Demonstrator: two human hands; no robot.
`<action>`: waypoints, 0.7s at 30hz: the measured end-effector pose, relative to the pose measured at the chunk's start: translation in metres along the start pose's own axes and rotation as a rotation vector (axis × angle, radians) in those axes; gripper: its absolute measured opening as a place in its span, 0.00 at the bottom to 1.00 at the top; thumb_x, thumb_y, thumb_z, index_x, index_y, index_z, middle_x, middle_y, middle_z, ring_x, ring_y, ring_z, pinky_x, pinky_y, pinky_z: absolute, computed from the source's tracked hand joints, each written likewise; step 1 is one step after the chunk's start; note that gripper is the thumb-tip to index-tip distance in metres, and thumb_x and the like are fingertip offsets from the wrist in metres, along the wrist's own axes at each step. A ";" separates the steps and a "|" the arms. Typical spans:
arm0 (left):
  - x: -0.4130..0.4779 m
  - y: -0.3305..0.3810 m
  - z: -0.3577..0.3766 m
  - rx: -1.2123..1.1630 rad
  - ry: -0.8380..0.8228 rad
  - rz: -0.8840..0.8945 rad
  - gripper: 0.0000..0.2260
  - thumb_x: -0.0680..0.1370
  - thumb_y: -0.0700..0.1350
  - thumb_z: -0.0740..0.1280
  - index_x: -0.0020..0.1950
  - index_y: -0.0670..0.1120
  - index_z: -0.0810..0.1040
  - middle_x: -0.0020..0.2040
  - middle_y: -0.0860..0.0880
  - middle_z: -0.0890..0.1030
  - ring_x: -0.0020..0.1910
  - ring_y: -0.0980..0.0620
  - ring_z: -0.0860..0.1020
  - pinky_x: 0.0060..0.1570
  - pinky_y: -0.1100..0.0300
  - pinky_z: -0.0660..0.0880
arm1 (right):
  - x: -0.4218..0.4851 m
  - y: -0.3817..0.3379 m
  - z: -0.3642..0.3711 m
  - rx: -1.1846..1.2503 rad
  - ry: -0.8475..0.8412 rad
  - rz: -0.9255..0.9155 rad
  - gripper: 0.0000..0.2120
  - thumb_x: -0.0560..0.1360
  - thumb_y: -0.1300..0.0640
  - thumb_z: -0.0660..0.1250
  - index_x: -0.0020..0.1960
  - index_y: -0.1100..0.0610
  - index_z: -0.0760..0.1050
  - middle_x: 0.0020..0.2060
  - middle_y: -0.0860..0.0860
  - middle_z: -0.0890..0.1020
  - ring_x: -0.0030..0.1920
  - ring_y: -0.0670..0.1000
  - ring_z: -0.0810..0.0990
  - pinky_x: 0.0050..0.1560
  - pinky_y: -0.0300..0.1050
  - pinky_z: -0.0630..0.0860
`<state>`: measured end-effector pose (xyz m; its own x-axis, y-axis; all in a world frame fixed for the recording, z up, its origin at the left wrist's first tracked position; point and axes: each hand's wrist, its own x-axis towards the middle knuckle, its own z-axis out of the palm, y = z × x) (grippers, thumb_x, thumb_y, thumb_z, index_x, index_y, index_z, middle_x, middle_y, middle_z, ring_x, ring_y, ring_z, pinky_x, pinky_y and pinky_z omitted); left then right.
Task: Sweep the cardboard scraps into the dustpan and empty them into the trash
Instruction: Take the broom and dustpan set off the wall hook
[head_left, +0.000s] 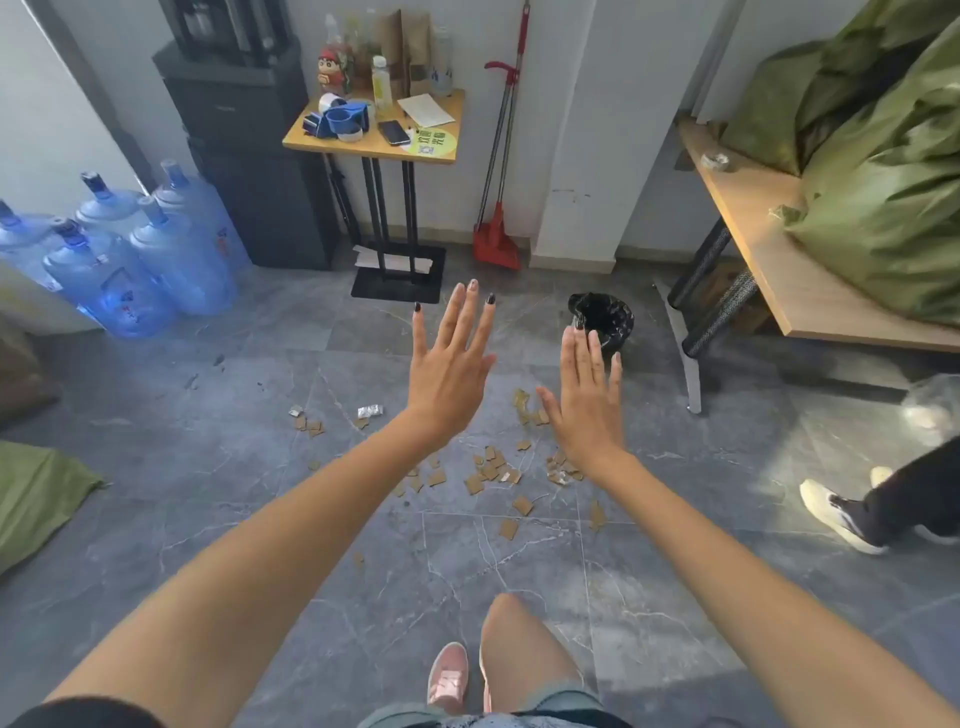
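Several brown cardboard scraps (491, 470) lie scattered on the grey tiled floor in front of me, with a few silvery bits (370, 411) among them. A red dustpan (497, 240) with a long red-handled broom (511, 98) leans against the white wall at the back. A small bin lined with a black bag (605, 318) stands on the floor right of centre. My left hand (451, 364) and my right hand (587, 405) are stretched out flat above the scraps, fingers spread, holding nothing.
Several blue water jugs (130, 249) stand at the left beside a dark dispenser (244, 156). A small cluttered side table (379, 135) stands at the back. A wooden bench (769, 260) with green sacks (883, 171) fills the right. Another person's foot (839, 514) is at right.
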<state>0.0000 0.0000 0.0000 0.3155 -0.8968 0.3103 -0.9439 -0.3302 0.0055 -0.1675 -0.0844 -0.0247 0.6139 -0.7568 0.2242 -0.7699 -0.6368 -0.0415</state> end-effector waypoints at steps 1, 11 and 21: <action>0.005 -0.001 -0.002 0.011 0.013 -0.010 0.27 0.82 0.53 0.49 0.77 0.47 0.42 0.78 0.46 0.41 0.76 0.48 0.39 0.72 0.38 0.41 | 0.005 -0.001 -0.002 0.003 0.005 0.010 0.35 0.79 0.42 0.51 0.78 0.61 0.46 0.78 0.55 0.51 0.78 0.55 0.47 0.76 0.59 0.47; 0.086 0.000 0.015 -0.002 0.013 -0.004 0.27 0.82 0.51 0.51 0.77 0.48 0.44 0.78 0.46 0.43 0.76 0.48 0.40 0.72 0.38 0.43 | 0.083 0.030 0.004 -0.010 -0.006 -0.008 0.36 0.79 0.42 0.51 0.78 0.63 0.47 0.77 0.57 0.53 0.78 0.56 0.48 0.76 0.59 0.48; 0.175 0.010 0.036 0.004 0.017 -0.005 0.26 0.82 0.51 0.51 0.78 0.48 0.46 0.78 0.45 0.43 0.77 0.48 0.41 0.73 0.41 0.42 | 0.170 0.079 0.019 -0.040 -0.029 -0.060 0.36 0.78 0.40 0.45 0.78 0.62 0.48 0.77 0.56 0.53 0.78 0.56 0.49 0.76 0.58 0.49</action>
<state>0.0494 -0.1713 0.0199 0.3185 -0.8901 0.3259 -0.9419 -0.3360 0.0028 -0.1205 -0.2665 -0.0086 0.6632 -0.7221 0.1968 -0.7379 -0.6749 0.0102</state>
